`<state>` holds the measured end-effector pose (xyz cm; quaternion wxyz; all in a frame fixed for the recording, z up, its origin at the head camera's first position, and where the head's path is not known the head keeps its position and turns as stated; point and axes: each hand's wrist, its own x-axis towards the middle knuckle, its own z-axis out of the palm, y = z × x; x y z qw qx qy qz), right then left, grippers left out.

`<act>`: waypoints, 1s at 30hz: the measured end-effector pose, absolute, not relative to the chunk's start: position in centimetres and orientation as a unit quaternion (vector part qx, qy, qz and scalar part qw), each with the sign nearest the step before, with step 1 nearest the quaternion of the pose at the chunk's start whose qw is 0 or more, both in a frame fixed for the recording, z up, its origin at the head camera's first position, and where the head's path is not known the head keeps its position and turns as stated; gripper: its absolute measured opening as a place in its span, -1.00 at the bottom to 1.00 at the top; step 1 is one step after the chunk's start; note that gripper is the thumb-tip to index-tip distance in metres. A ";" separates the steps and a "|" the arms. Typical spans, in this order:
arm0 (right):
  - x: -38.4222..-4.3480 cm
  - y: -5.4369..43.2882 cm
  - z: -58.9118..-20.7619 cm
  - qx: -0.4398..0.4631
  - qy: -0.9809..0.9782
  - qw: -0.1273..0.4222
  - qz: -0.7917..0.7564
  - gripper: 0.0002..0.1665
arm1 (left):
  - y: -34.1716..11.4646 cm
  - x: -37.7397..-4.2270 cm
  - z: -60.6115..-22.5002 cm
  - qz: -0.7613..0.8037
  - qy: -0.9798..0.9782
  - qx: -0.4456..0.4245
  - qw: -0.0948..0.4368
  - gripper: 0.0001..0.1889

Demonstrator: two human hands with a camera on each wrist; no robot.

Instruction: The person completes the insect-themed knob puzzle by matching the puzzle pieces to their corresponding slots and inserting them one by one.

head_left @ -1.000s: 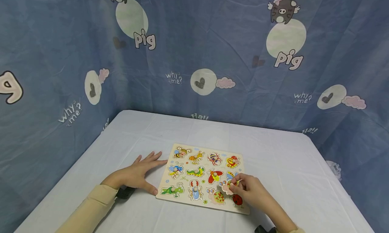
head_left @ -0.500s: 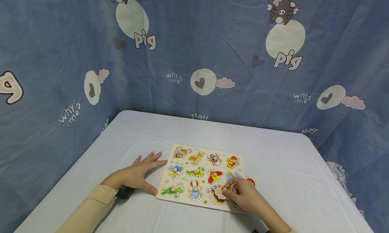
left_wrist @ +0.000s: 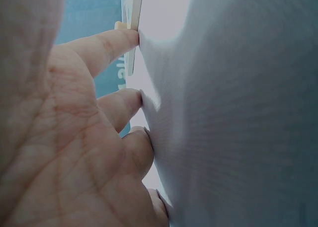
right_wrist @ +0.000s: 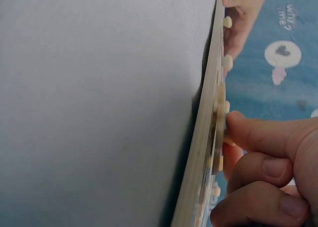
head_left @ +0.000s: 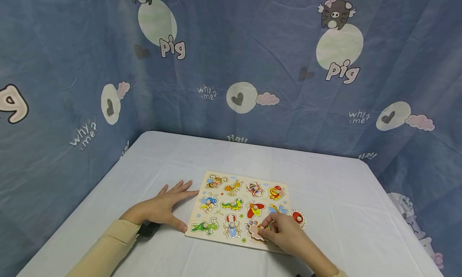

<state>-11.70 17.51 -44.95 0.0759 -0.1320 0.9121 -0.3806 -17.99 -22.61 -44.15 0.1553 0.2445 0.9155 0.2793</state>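
Note:
A wooden knob puzzle board [head_left: 221, 234] with insect pieces lies on the white table. My right hand [head_left: 286, 231] pinches a pink snail piece [head_left: 254, 232] by its knob, low over the snail-shaped spot in the front row. The right wrist view has this piece [right_wrist: 220, 132] close against the board's face, slightly raised at the edge. Part of the snail is hidden behind my fingers. My left hand [head_left: 164, 206] rests spread on the table, thumb and index finger at the board's left edge. A red ladybug piece [head_left: 298, 217] lies by the board's right edge, beyond my right hand.
Several pieces with knobs sit in the board, among them a beetle [head_left: 232, 227], a caterpillar [head_left: 232, 204] and a spider [head_left: 254, 188]. White cloth covers the table [head_left: 335, 188]. A blue printed curtain [head_left: 288, 120] hangs behind and at both sides.
My right hand has moved left and down, bringing the snail piece onto its matching spot. The ladybug piece beside the board has come into view. My left hand has stayed still.

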 end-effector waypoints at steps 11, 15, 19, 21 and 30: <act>-11.6 17.1 -45.1 -0.144 0.918 0.061 -0.363 -0.79 | -22.6 -18.0 -44.2 0.279 0.916 0.244 0.156 0.21; -11.7 16.9 -45.1 -0.147 0.918 0.065 -0.363 -0.78 | -22.6 -18.1 -44.3 0.277 0.916 0.244 0.155 0.22; -11.8 16.8 -45.2 -0.151 0.917 0.071 -0.363 -0.77 | -22.7 -18.3 -44.6 0.275 0.918 0.239 0.157 0.23; -11.9 16.7 -45.3 -0.153 0.918 0.070 -0.360 -0.77 | -22.8 -18.4 -44.7 0.273 0.919 0.236 0.158 0.23; -11.9 16.7 -45.4 -0.155 0.920 0.068 -0.353 -0.76 | -22.7 -18.4 -44.6 0.273 0.919 0.236 0.159 0.23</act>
